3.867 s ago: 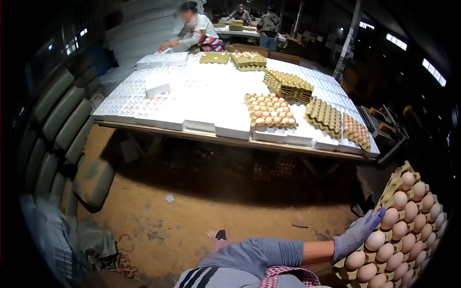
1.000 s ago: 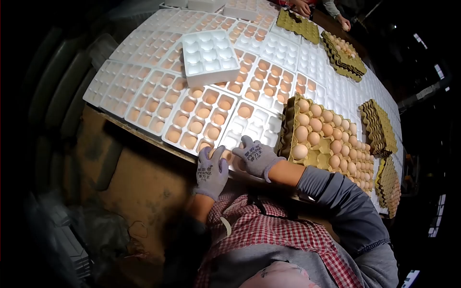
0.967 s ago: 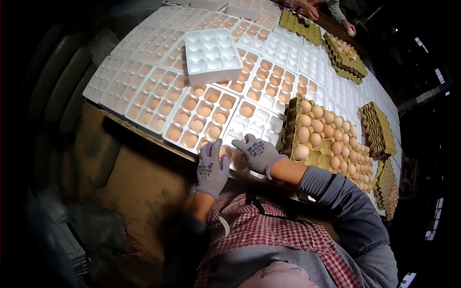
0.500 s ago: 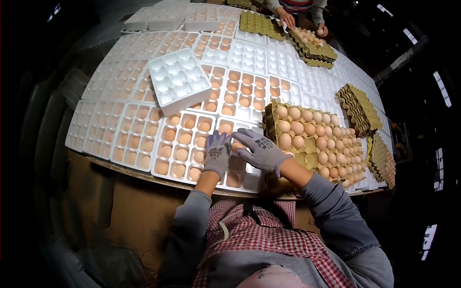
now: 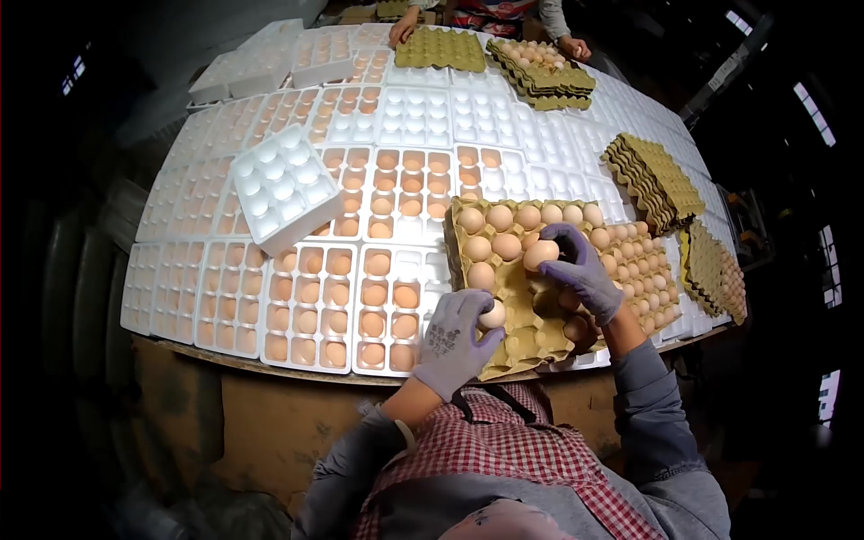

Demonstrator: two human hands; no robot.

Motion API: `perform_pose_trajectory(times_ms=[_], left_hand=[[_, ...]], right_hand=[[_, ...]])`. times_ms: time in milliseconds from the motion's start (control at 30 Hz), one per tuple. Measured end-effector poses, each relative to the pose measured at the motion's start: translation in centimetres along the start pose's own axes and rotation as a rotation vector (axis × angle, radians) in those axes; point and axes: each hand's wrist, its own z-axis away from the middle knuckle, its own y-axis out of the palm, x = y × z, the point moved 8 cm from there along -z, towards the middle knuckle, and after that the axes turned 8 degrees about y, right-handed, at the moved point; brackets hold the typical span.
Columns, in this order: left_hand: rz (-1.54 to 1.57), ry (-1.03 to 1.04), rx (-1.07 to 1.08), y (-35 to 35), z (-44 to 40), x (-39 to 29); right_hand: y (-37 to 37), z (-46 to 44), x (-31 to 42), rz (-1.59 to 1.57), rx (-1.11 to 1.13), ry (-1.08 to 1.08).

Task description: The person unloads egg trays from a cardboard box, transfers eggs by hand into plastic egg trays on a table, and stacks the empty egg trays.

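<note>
My left hand [image 5: 456, 340], in a grey-purple glove, is closed round a pale egg [image 5: 491, 314] at the near left corner of a pulp egg tray [image 5: 517, 309]. Between the thumb and fingers of my right hand [image 5: 580, 268] is another egg [image 5: 541, 256], held just over the same tray. Eggs fill that tray's far rows, while several cups near my hands are bare. Left of it lies a white foam tray [image 5: 390, 352] with eggs in its left and middle columns; my left hand partly covers its right side.
An upturned foam piece [image 5: 286, 189] rests on the filled foam trays. Stacked pulp trays [image 5: 655, 183] stand at the right, more [image 5: 543, 75] at the back beside a flat one [image 5: 440, 49]. Across the table is a co-worker [image 5: 490, 15], one hand at that flat tray.
Both hands have moved right, from the foam tray to the pulp tray, and each has taken hold of an egg. The foam tray's left and middle columns now show eggs. The view has shifted.
</note>
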Motion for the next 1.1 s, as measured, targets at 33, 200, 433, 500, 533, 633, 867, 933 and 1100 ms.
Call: perform_pose_trajectory(times_ms=[33, 200, 433, 500, 533, 633, 867, 933, 1100], left_hand=[[0.346, -0.083, -0.155, -0.7, 0.2, 1.2], [0.009, 0.045, -0.162, -3.2, -4.6, -1.1], [-0.083, -0.11, 0.22, -1.7, -5.0, 1.3], [0.118, -0.087, 0.096, -2.7, -5.5, 1.7], [-0.206, -0.018, 0.022, -3.6, -6.4, 1.3], [-0.65, -0.066, 0.068, -1.9, -8.3, 1.3], [-0.217, -0.183, -0.001, -3.2, -7.2, 4.6], [0.003, -0.269, -0.202, -5.5, -4.7, 7.1], [-0.386, -0.439, -0.136, -5.6, -0.9, 14.3]], right_hand=[[-1.8, -0.7, 0.0, -0.086, 0.028, 0.027], [5.0, -2.9, 1.1, 1.307, 0.068, -0.317], [-4.6, -2.4, 1.5, -0.304, 0.1, 0.005], [-6.1, -3.6, 1.6, -0.161, 0.235, -0.041], [-5.7, -3.9, 3.0, 0.276, 0.202, -0.222], [-0.5, -3.4, 3.1, 1.478, 0.015, -0.297], [0.8, -5.1, 6.6, 1.273, 0.006, -0.397], [3.5, -4.5, 9.5, 1.182, 0.068, -0.545], [17.8, -7.0, 6.8, 1.674, 0.428, -0.518]])
